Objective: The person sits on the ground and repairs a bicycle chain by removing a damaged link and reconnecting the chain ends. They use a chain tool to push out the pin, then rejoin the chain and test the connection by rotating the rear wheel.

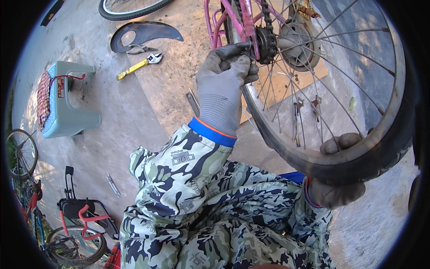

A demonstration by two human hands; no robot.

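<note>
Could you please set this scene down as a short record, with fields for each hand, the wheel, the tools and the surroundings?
Left hand: gray-gloved, beside the sprocket; whether it grips something small is unclear
Right hand: gloved, gripping the wheel at its edge
Wheel: spoked, black-tired, at the pink bicycle frame
Tools: yellow-handled adjustable wrench and pliers, on the ground
Surroundings: dark curved guard by the pliers; pale blue stool with checked cloth

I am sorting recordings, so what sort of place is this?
Probably an outdoor bicycle repair spot: sun-dappled ground, a pink bicycle frame and a yellow-handled wrench beside pliers suggest this.
</note>
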